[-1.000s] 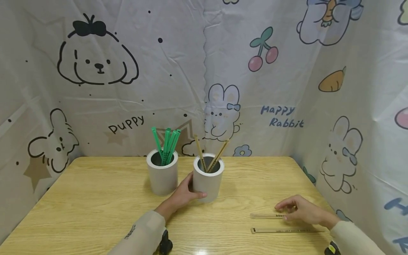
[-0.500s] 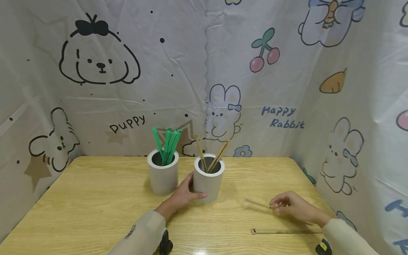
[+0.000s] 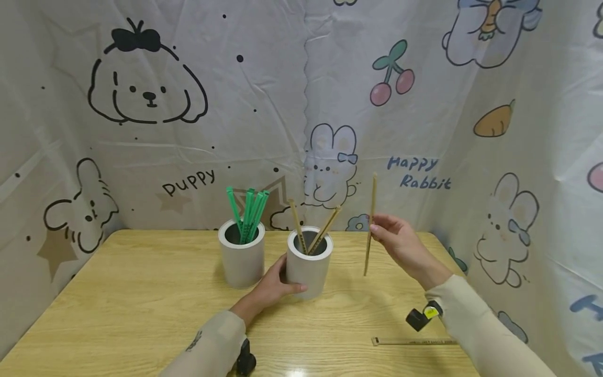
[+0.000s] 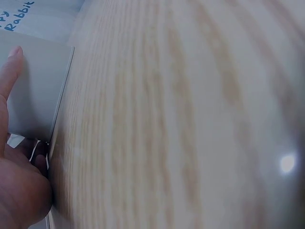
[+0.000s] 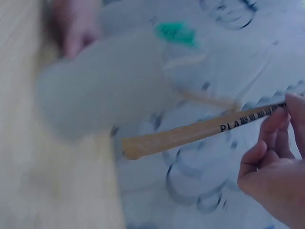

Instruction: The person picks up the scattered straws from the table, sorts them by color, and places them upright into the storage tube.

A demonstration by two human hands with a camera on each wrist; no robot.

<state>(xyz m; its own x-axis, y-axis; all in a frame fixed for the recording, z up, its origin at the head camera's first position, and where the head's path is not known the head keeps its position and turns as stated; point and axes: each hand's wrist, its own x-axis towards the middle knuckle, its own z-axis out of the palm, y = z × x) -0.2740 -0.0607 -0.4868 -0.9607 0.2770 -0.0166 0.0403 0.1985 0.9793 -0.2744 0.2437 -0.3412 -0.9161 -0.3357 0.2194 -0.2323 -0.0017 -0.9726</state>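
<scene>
My right hand (image 3: 398, 242) pinches a tan straw (image 3: 370, 246) between thumb and fingertips, raised above the table and nearly upright. Dark print with the letters PLA runs along this straw (image 5: 190, 137) in the right wrist view. My left hand (image 3: 268, 288) grips the lower left side of a white cylindrical cup (image 3: 306, 275), its thumb across the front. Two tan straws (image 3: 324, 230) lean apart inside that cup. In the left wrist view, the thumb lies on the cup's wall (image 4: 40, 90). Another tan straw (image 3: 414, 342) lies on the table, partly hidden by the right sleeve.
A second white cup (image 3: 241, 267) stands left of the gripped one, with several green straws (image 3: 249, 217) in it. The wooden table (image 3: 141, 314) ends against a printed curtain (image 3: 264, 104) at the back and right.
My right hand has picked the upper tan straw off the table, raised it up and leftward, and turned it upright. The left hand and both cups have stayed put.
</scene>
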